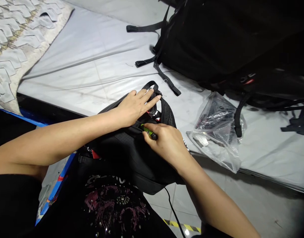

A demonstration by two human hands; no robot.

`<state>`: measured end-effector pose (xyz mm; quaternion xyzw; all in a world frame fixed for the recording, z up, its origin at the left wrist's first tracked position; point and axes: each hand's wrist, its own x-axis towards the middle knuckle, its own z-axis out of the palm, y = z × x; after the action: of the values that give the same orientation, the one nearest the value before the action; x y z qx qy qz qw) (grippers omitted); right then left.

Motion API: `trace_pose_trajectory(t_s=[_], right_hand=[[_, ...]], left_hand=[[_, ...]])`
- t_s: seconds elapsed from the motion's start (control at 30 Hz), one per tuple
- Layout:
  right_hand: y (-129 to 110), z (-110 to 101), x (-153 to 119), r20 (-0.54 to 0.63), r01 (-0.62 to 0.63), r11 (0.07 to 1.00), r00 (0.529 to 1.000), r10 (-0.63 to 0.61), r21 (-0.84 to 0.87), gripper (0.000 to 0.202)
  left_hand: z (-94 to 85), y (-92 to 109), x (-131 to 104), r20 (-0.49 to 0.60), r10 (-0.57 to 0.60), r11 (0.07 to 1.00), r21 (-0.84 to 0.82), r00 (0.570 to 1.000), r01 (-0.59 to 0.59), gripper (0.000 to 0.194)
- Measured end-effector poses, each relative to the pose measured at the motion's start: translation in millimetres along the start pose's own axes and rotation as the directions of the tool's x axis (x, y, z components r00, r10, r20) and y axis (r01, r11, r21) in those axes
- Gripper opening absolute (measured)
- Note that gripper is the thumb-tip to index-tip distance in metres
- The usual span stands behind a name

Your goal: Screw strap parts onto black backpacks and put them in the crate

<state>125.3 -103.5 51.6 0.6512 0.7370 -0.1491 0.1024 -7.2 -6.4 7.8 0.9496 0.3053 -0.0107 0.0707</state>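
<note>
A black bag (132, 145) rests against my body at the table's edge, its top with a loop strap turned toward the table. My left hand (134, 107) lies over the bag's upper part, fingers stretched out and touching the fabric near the loop. Closed in my right hand (164, 138) is a green tool with a black end (150, 133), its tip against the bag just below my left hand. The tip itself is hidden, so the tool's exact kind does not show. Bits of red and white show inside the bag's opening.
A white-covered table (97, 66) spans the view. Large black bags (221, 43) with dangling straps fill the upper right. A clear plastic bag (218, 132) lies at the table's front edge. Cut grey pieces on a sheet (20, 43) lie upper left. A black cord (173, 206) hangs below.
</note>
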Motion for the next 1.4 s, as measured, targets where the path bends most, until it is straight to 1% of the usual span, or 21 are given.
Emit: trace_pose_trajectory(t_s=[0.07,0.1,0.2,0.23,0.33,0.47,0.6,0.67,0.73,0.8,0.9,1.03,1.13,1.2,1.3,1.4], right_hand=[[0,1,0,-0.016,0.033,0.998,0.999,-0.032,0.058,0.032],[1,2,0,-0.008,0.026,0.998,1.0,-0.026,0.064,0.033],[0,1,-2,0.01,-0.049,0.999,0.999,0.049,-0.006,0.032],[0,1,-3,0.006,-0.044,0.999,0.999,0.044,-0.008,0.032],[-3,0,-4,-0.009,0.008,0.999,1.0,-0.008,0.034,0.033],[-4,0,-2,-0.015,-0.04,0.998,0.999,0.039,-0.043,0.029],[-4,0,-2,-0.03,0.014,1.0,0.999,-0.013,0.025,0.031],[-3,1,-3,-0.036,-0.022,1.0,0.999,0.021,-0.011,0.029],[-3,2,-4,-0.04,-0.03,0.999,0.999,0.03,-0.02,0.029],[-2,3,-5,-0.041,-0.019,1.0,0.999,0.02,0.02,0.03],[-2,5,-5,-0.054,-0.048,0.998,0.997,0.051,0.045,0.031],[-4,6,-4,-0.044,-0.023,0.991,0.999,0.029,0.128,0.033],[-5,5,-5,-0.052,-0.083,0.991,0.995,0.089,0.102,0.031],[-4,6,-6,-0.063,-0.065,0.988,0.995,0.074,0.141,0.031],[-1,13,-7,-0.099,-0.003,0.963,0.995,0.031,0.271,0.032],[2,24,-8,-0.199,0.039,0.949,0.98,0.026,0.312,0.03]], left_hand=[[3.2,1,-2,-0.033,-0.028,1.0,-0.013,0.999,0.028,0.084],[4.8,2,-3,-0.05,-0.054,0.998,-0.016,0.997,0.054,0.085],[8.1,3,-6,-0.074,-0.142,0.99,-0.031,0.987,0.14,0.095],[8.4,4,-7,-0.067,-0.156,0.987,-0.035,0.985,0.154,0.096],[7.3,4,-8,-0.045,-0.157,0.987,-0.032,0.986,0.156,0.095],[5.4,4,-7,-0.041,-0.168,0.986,-0.024,0.985,0.167,0.092],[5.8,5,-7,-0.024,-0.177,0.984,-0.014,0.984,0.177,0.092],[6.7,5,-8,-0.032,-0.186,0.982,-0.024,0.982,0.185,0.093],[7.5,5,-8,-0.041,-0.189,0.982,-0.033,0.981,0.188,0.094],[7.8,5,-8,-0.049,-0.187,0.982,-0.032,0.981,0.186,0.095],[7.1,5,-9,-0.059,-0.182,0.983,-0.025,0.981,0.181,0.095],[5.6,5,-10,-0.042,-0.178,0.984,-0.017,0.983,0.178,0.094],[5.8,6,-9,-0.036,-0.187,0.982,0.0,0.982,0.187,0.095],[5.2,4,-8,-0.032,-0.181,0.983,0.005,0.983,0.181,0.097],[-0.2,-4,-11,0.016,-0.142,0.99,-0.007,0.99,0.142,0.102],[-10.7,-17,-18,0.155,-0.146,0.986,-0.056,0.977,0.157,0.118]])
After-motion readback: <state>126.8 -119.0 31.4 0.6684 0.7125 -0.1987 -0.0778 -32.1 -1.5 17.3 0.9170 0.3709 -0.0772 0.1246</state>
